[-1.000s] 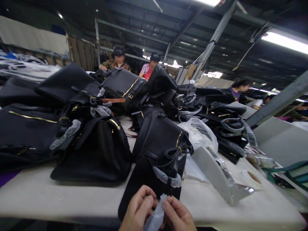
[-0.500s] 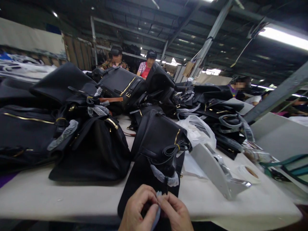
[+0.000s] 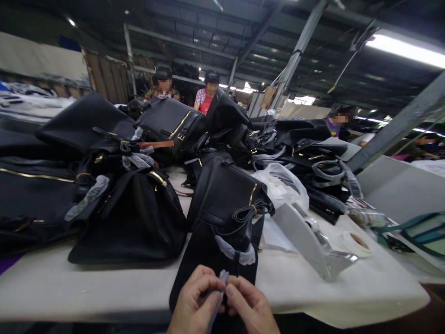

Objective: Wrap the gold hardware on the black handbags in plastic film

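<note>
At the table's front edge my left hand (image 3: 198,299) pinches a pale bluish strip of thin plastic wrap (image 3: 223,277), which runs down between its thumb and fingers. Close against it, my right hand (image 3: 248,301) has thumb and fingertips pressed together at the same strip. Both hands are over the flat flap of a black leather bag (image 3: 222,195). On that bag lie a coiled black strap (image 3: 248,211) tied with a yellow band and a handle wrapped in clear plastic (image 3: 234,253). The far end of the strip is hidden by my fingers.
Another black bag (image 3: 139,222) stands to the left, with several more piled behind. On the right are a white plastic bag (image 3: 283,183), a grey tape dispenser (image 3: 309,241) and a tape roll (image 3: 356,243) on the pale table (image 3: 114,290). Several people are in the background.
The whole view has shifted slightly. My hands stay together on the plastic strip; their fingers have moved a little, and the strip's tip shows more clearly above them.
</note>
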A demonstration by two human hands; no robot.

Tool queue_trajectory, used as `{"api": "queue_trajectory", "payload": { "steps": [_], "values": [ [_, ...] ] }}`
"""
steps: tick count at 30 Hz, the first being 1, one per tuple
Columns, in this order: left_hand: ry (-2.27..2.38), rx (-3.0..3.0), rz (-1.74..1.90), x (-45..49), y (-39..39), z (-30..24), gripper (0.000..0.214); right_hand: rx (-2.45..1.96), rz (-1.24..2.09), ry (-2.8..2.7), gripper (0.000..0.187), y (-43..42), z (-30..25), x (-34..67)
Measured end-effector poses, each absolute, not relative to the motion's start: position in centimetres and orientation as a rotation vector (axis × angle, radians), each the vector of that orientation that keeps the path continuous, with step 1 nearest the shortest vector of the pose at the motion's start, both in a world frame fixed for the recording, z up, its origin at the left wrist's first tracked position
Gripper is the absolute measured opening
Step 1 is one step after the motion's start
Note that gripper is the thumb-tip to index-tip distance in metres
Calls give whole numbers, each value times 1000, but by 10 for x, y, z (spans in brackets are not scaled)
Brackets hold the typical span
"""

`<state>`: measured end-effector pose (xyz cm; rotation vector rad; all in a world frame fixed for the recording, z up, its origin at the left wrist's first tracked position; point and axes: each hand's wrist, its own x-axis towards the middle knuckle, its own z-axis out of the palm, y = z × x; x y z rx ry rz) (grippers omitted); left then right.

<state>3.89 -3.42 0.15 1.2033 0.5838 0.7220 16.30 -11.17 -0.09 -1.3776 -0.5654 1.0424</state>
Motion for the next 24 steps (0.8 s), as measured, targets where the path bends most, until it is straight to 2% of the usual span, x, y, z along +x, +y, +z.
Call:
{"api": "queue_trajectory", "payload": {
  "steps": [7,10,12,15,19,22,24],
  "values": [
    [564,757,539,40,-33,5,37,-1272,1066,-657,33,-113,2,164],
    [602,686,433,38,-29,10,34,-1261,1042,-738,29,-111,-2,168],
    [622,647,371,36,-27,14,29,-1236,1073,-696,31,-108,-4,170],
    [603,585,362,35,-26,18,26,-1171,1200,-636,44,-102,-4,171],
    [599,524,394,35,-27,20,37,-1049,1261,-706,26,-94,-2,171],
    [614,509,342,34,-25,21,43,-992,1213,-698,27,-90,-2,170],
    [623,483,313,33,-23,20,40,-987,1217,-702,29,-88,-3,170]
  ]
}}
